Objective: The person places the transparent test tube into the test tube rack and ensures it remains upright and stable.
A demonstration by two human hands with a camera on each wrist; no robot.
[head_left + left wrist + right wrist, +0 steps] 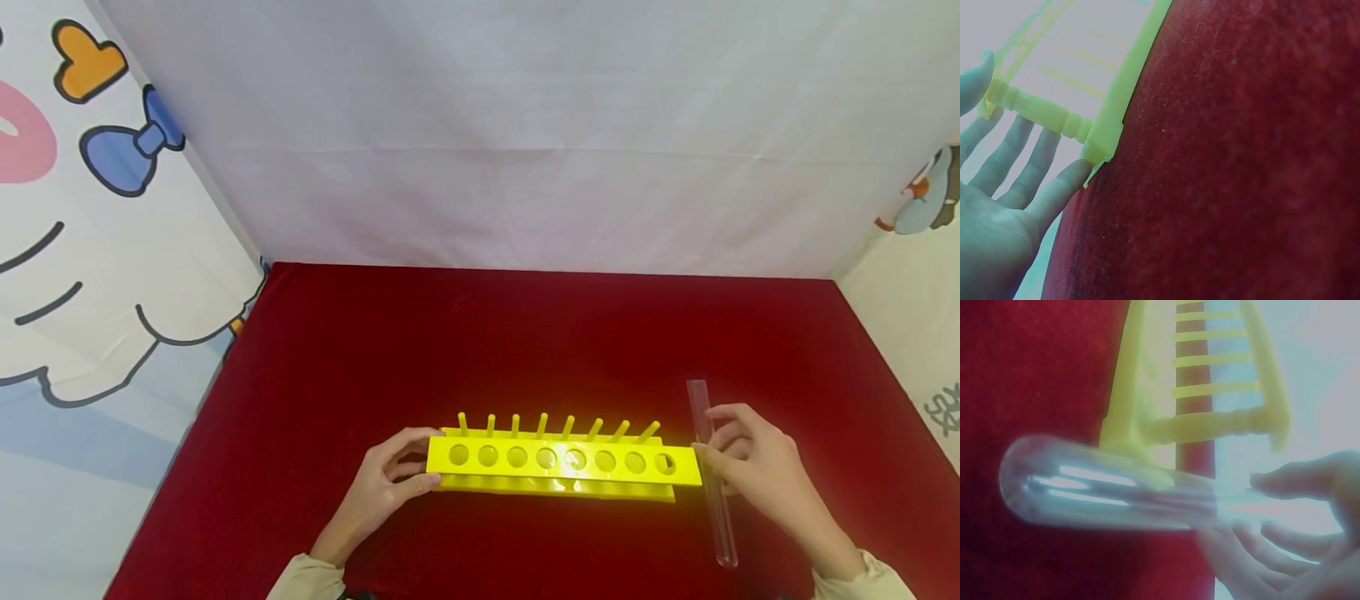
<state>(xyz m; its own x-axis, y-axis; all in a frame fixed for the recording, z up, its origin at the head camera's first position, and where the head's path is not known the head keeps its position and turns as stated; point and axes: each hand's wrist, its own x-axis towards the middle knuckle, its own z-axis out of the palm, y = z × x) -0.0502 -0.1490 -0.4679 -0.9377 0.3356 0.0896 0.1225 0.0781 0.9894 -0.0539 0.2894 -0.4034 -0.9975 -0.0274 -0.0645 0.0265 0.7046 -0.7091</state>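
A yellow test tube rack [562,460] with a row of round holes and upright pegs lies on the red cloth [525,350]. My left hand [408,467] rests against its left end. In the left wrist view, the straight fingers of my left hand [1022,144] touch the rack's [1110,119] end post and corner. My right hand [731,442] pinches a clear empty test tube [720,525] beside the rack's right end, its rounded bottom toward me. In the right wrist view, the tube [1104,494] crosses in front of the rack [1204,425], held by my right hand [1254,550].
The red cloth covers the table out to white backdrop sheets [525,125] at the back. Printed cartoon sheets stand at the left [90,250] and right [922,317] sides.
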